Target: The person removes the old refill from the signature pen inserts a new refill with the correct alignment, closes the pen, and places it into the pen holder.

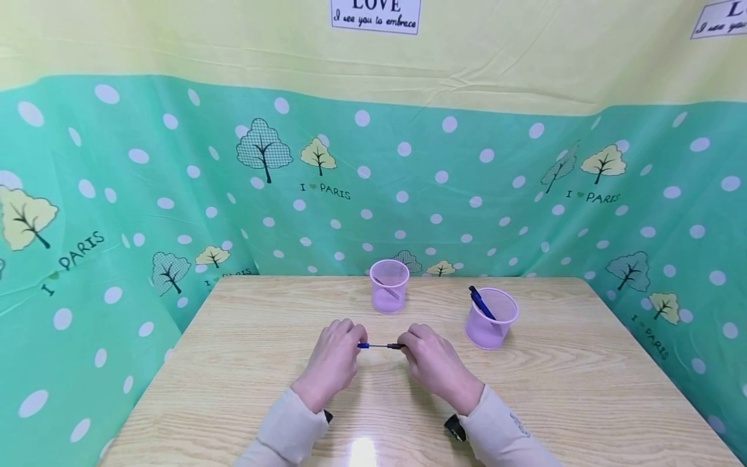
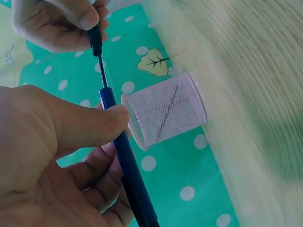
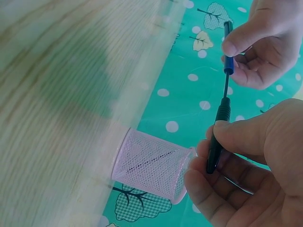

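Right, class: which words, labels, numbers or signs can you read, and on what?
"LOVE": white label on the yellow cloth, cropped at the top.
"I see you to embrace": same label.
"L": second label, cut by the right edge.
"I see you": same second label.
"I (heart) PARIS": green cloth, several times.
Too small to read: mark on the right sleeve.
Blue barrel, black grip: no readable text.

A curtained-off booth: polka-dot "PARIS" fabric (image 1: 382,172) hangs from nine through twelve to three o'clock around a wood-grain tabletop (image 1: 280,311).
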Demonstrator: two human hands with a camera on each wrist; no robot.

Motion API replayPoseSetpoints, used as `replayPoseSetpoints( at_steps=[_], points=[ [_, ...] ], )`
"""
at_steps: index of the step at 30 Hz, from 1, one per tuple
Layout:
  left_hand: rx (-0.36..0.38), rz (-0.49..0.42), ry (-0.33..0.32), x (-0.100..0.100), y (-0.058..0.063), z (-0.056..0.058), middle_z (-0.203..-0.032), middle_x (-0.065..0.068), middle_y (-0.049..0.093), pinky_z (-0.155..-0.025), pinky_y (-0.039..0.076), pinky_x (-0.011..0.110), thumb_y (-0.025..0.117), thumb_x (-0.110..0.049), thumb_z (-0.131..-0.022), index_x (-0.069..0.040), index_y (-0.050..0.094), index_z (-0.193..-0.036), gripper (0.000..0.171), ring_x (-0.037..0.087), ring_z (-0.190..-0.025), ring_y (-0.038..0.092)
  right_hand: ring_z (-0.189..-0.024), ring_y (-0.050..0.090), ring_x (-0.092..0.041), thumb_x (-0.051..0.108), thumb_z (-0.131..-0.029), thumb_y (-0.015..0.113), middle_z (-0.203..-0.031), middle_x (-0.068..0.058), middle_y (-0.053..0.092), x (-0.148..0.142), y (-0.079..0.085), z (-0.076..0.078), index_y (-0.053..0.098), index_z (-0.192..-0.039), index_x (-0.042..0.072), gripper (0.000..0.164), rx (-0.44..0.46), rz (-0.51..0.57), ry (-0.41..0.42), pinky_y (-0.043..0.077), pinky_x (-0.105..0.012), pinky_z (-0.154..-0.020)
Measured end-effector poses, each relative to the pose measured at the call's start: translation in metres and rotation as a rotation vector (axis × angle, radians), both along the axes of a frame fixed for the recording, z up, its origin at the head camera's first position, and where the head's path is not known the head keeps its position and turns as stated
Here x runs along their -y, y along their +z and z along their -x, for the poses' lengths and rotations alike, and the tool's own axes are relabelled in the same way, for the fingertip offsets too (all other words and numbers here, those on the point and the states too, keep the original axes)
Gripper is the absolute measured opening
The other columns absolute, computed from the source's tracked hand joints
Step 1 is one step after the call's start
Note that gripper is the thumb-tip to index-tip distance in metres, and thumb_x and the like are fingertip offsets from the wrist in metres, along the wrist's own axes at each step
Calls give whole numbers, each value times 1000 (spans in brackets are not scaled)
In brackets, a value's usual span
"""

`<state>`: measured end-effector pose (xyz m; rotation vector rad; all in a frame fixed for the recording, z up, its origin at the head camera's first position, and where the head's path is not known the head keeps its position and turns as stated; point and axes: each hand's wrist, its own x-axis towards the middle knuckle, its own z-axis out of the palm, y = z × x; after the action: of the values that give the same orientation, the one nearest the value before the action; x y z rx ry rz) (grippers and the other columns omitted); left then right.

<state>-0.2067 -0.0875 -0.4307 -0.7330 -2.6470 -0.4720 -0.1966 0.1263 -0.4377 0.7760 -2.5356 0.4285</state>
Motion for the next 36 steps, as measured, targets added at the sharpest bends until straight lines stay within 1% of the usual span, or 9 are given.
replayPoseSetpoints(
  at_steps=[8, 14, 22, 36],
  points=[
    [4, 8, 20, 1, 0, 1, -78, -3, 52, -68, 41, 31, 71, 5, -76, -14, 63, -85, 23, 17, -75, 47, -73, 50, -9, 5, -82, 72, -78, 10, 52, -1, 0, 1, 68, -87, 15, 12, 7, -2, -2, 48, -25, -61],
    [20, 11, 32, 2, 1, 1, -79, -4, 51, -68, 40, 31, 71, 6, -75, -14, 63, -86, 24, 17, -75, 46, -72, 49, -8, 4, -82, 71, -78, 10, 52, -1, -1, 1, 68, -87, 15, 12, 12, 4, -4, 48, -25, -61],
    [0, 8, 38, 3, 1, 2, -78, -3, 51, -67, 40, 32, 70, 6, -74, -13, 63, -85, 23, 19, -75, 47, -71, 49, -8, 4, -82, 71, -78, 10, 52, -1, -1, 2, 68, -86, 15, 13, 6, 6, -9, 47, -24, -60],
    [22, 17, 55, 6, 1, 4, -78, -4, 51, -67, 39, 31, 70, 7, -74, -13, 64, -85, 23, 17, -74, 46, -73, 50, -8, 4, -82, 71, -79, 9, 53, -2, -1, 1, 68, -88, 14, 12, 9, -1, -12, 48, -23, -60]
  ],
)
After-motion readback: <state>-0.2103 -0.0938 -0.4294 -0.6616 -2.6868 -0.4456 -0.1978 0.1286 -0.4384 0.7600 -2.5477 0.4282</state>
